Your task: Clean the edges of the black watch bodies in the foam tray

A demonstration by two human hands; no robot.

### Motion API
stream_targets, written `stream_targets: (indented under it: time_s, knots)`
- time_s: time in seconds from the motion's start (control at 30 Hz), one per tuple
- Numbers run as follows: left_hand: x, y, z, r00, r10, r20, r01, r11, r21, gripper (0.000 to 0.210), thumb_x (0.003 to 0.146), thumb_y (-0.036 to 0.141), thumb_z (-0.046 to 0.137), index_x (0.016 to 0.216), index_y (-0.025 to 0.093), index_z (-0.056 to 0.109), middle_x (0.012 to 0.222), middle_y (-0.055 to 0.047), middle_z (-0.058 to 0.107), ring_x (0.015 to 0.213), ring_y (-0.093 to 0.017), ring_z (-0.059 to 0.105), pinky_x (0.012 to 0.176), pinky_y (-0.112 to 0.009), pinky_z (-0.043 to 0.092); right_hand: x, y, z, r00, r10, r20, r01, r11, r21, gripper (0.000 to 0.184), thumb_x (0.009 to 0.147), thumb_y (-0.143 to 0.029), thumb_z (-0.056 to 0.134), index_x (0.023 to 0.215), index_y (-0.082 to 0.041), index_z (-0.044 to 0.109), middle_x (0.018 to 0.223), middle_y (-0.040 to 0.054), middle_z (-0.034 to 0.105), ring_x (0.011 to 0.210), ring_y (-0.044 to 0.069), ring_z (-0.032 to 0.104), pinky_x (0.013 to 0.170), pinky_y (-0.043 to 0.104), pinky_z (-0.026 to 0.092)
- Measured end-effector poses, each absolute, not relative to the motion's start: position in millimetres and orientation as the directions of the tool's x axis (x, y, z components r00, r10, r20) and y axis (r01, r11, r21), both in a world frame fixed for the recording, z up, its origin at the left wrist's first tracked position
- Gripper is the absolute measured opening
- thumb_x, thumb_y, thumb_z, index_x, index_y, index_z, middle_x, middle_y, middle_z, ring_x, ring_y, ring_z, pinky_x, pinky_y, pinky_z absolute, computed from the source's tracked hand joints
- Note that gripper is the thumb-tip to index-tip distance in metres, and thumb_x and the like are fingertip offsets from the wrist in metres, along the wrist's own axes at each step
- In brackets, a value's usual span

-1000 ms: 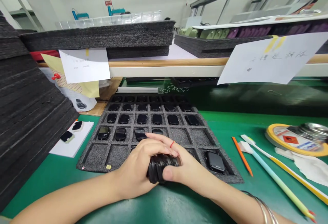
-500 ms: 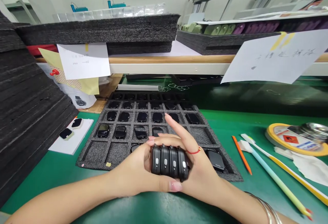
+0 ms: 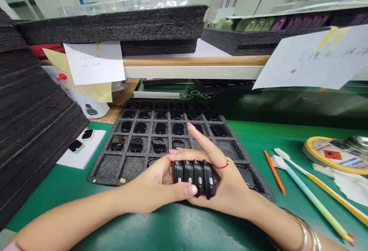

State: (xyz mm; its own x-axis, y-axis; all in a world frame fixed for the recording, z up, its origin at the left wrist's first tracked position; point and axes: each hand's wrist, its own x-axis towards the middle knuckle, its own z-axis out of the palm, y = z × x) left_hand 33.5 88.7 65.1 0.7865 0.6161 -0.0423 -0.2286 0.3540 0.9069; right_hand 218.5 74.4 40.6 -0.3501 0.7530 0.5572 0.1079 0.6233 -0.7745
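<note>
Several black smartwatch bodies (image 3: 199, 178) stand side by side in a row, their silver side buttons towards me. My left hand (image 3: 156, 186) closes round the row from the left, its thumb lying across the front and its fingers over the back. From the right, my right hand (image 3: 230, 189) grips the same row, with its index finger pointing up and away. Behind the hands lies a black foam tray (image 3: 133, 168) whose compartments hold several dark watch bodies. The hands hide part of its front rows, including a watch body (image 3: 151, 162) at the left fingers.
Left stands a tall stack of black foam (image 3: 37, 128); beside it a white pad (image 3: 82, 159) carries two watches. At right lie an orange stick (image 3: 275, 173), toothbrushes (image 3: 313, 196) and a yellow tape roll (image 3: 309, 151). A shelf edge (image 3: 195, 72) crosses above the tray.
My left thumb has moved up and left onto the front of the watches, near their buttons. The view has shifted slightly. Both hands still hold the row.
</note>
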Motion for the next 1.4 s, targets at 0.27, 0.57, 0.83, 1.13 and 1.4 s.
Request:
stream_targets:
  time_s: [0.27, 0.57, 0.83, 1.13, 1.4]
  knots:
    - [35.6, 83.2, 62.4, 0.795, 0.604, -0.053, -0.224, 0.374, 0.900, 0.052, 0.083, 0.006, 0.073, 0.126, 0.018, 0.047, 0.122, -0.011, 0.064, 0.117, -0.020, 0.062, 0.100, -0.035, 0.050, 221.3, 75.8, 44.8, -0.405, 0.712, 0.574, 0.119, 0.663, -0.739, 0.105, 0.079, -0.016, 0.081, 0.161, -0.028, 0.015, 0.129, 0.0049, 0.067, 0.124, 0.024, 0.061, 0.117, 0.039, 0.043]
    - [28.3, 90.2, 64.4, 0.756, 0.653, -0.041, -0.131, 0.212, 0.969, 0.043, 0.098, 0.049, 0.060, 0.127, 0.017, 0.058, 0.133, -0.013, 0.058, 0.135, -0.030, 0.047, 0.110, -0.045, 0.040, 222.3, 77.9, 38.9, -0.477, 0.592, 0.649, 0.158, 0.785, -0.599, 0.101, 0.086, -0.012, 0.073, 0.162, -0.025, 0.008, 0.134, 0.0082, 0.064, 0.127, 0.023, 0.059, 0.115, 0.042, 0.046]
    - [33.5, 85.4, 64.0, 0.802, 0.597, -0.018, -0.217, 0.320, 0.922, 0.045, 0.084, 0.006, 0.069, 0.123, 0.019, 0.050, 0.129, -0.011, 0.060, 0.125, -0.025, 0.058, 0.103, -0.038, 0.048, 225.2, 75.6, 45.2, -0.476, 0.615, 0.629, 0.159, 0.763, -0.626, 0.100, 0.088, -0.026, 0.077, 0.161, -0.030, 0.010, 0.142, 0.0092, 0.058, 0.125, 0.025, 0.060, 0.112, 0.044, 0.049]
    - [31.1, 88.8, 58.1, 0.812, 0.583, -0.005, -0.234, 0.333, 0.914, 0.048, 0.086, 0.017, 0.074, 0.129, 0.017, 0.051, 0.128, -0.013, 0.061, 0.124, -0.028, 0.059, 0.102, -0.041, 0.048, 221.3, 77.2, 40.0, -0.434, 0.633, 0.641, 0.117, 0.745, -0.657, 0.106, 0.081, -0.015, 0.081, 0.161, -0.027, 0.012, 0.137, 0.0064, 0.062, 0.126, 0.022, 0.060, 0.117, 0.039, 0.044]
    - [29.3, 90.4, 52.0, 0.815, 0.579, -0.024, -0.240, 0.376, 0.895, 0.048, 0.095, 0.034, 0.069, 0.134, 0.017, 0.047, 0.134, -0.015, 0.060, 0.129, -0.029, 0.055, 0.103, -0.038, 0.048, 220.2, 78.6, 37.1, -0.407, 0.659, 0.632, 0.094, 0.718, -0.689, 0.113, 0.074, -0.008, 0.082, 0.161, -0.027, 0.013, 0.133, 0.0045, 0.065, 0.126, 0.021, 0.060, 0.116, 0.036, 0.045]
